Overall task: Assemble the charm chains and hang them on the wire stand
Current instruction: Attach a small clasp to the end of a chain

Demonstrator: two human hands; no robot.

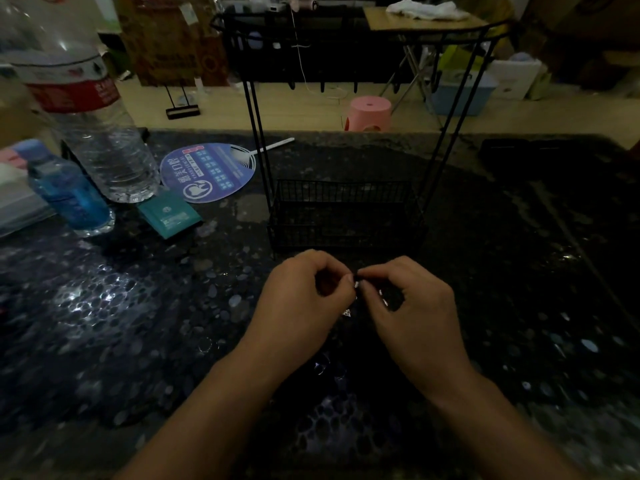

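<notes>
A dark speckled counter (pixel 104 306) fills the view. On it, straight ahead, stands the black wire stand (pixel 346 209), its tall legs rising to a top rail with hooks and a mesh basket at its base. To the left stand a large clear water bottle (pixel 90 126) and a small blue bottle (pixel 69 195), with a round blue fan (pixel 211 171) and a teal packet (pixel 169 213) lying near them. Just in front of the stand's basket, the left hand (pixel 304 299) and right hand (pixel 412 303) meet above the counter, each grip pinching a small charm chain (pixel 356 284) between thumb and fingertips. A tiny bright charm (pixel 347 312) hangs below the pinch.
</notes>
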